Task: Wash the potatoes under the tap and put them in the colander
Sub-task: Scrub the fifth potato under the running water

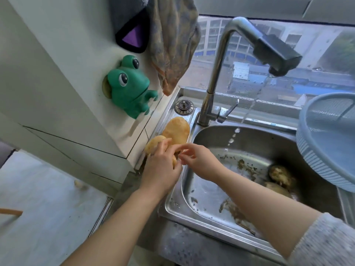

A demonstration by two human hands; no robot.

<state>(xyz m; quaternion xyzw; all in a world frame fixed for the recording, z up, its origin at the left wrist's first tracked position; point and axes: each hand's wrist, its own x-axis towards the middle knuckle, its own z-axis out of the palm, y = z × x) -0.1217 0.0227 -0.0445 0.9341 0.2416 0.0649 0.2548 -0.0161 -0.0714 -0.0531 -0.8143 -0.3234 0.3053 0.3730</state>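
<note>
Leftmost, a green frog holder sticks to the white wall, with a patterned cloth hanging just to its right. Below them, on the left ledge of the steel sink, lie 2 pale, clean-looking potatoes: a large potato nearer the round sink plug, and a smaller potato touching it on the near side.

The left hand covers the smaller potato, fingers curled over it in a hold. The right hand reaches across from the basin, its bent fingertips meeting the left hand at the potatoes. Whether it pinches anything cannot be told.

Behind the basin stands the tap, its dark spout turned right. A thin stream of water falls from it and breaks into drops over the basin, away from both hands.

On the basin's dirt-flecked floor, at its right side, rest 2 muddy potatoes, touching. At the far right a pale blue colander overhangs the sink's right edge. What it holds is not visible.
</note>
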